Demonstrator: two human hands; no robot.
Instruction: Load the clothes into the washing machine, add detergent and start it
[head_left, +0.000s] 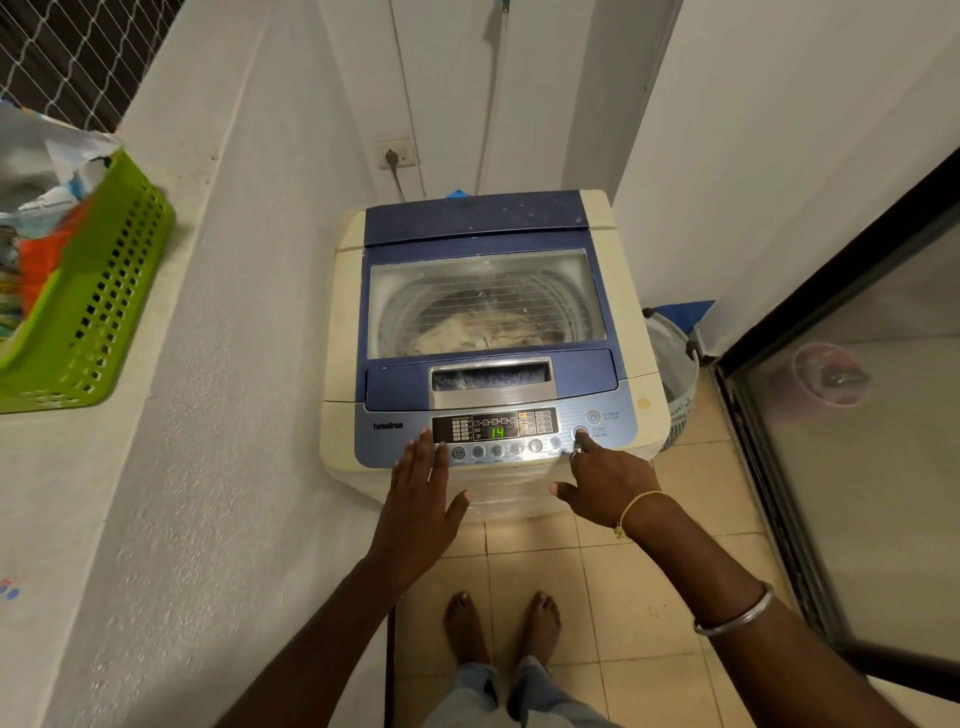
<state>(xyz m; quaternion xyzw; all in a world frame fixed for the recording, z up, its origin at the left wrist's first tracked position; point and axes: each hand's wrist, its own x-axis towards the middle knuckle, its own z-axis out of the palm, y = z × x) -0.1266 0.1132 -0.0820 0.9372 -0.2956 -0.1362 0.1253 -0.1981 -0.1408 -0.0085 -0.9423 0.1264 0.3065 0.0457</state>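
Note:
A cream and blue top-loading washing machine (343, 322) stands against the wall with its glass lid (485, 301) closed. Pale clothes (467, 332) lie in the drum under the glass. The control panel (493, 426) shows a green "14". My left hand (418, 499) lies flat with fingers spread on the panel's left front edge, holding nothing. My right hand (605, 480) points its index finger onto the round start/pause button (580, 432), other fingers curled, holding nothing.
A green plastic basket (88, 312) with bags and packets sits on the white ledge at left. A laundry hamper (672, 374) stands right of the machine. A dark-framed glass door (841, 415) runs along the right. My bare feet (501, 623) stand on the beige tiled floor.

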